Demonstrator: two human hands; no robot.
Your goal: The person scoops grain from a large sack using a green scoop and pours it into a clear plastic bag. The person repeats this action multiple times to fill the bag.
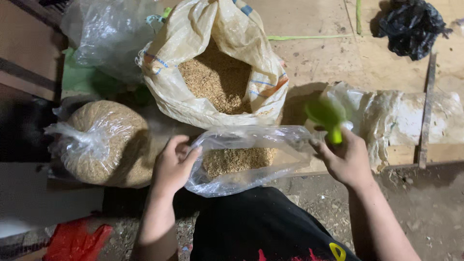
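My left hand (pixel 175 163) grips the left rim of a clear plastic bag (pixel 246 157) that lies open in front of me, partly filled with brown grain. My right hand (pixel 347 159) holds a green plastic scoop (pixel 326 115) by its handle, and its fingers also touch the bag's right rim. Behind the bag stands a large woven sack (pixel 217 67), open at the top and full of the same grain.
A tied clear bag of grain (pixel 104 142) sits at the left. An empty clear bag (pixel 106 34) and green plastic lie behind it. A crumpled sack (pixel 396 116) lies at the right, a black plastic bag (pixel 411 26) at the far right, red plastic (pixel 72 239) at the lower left.
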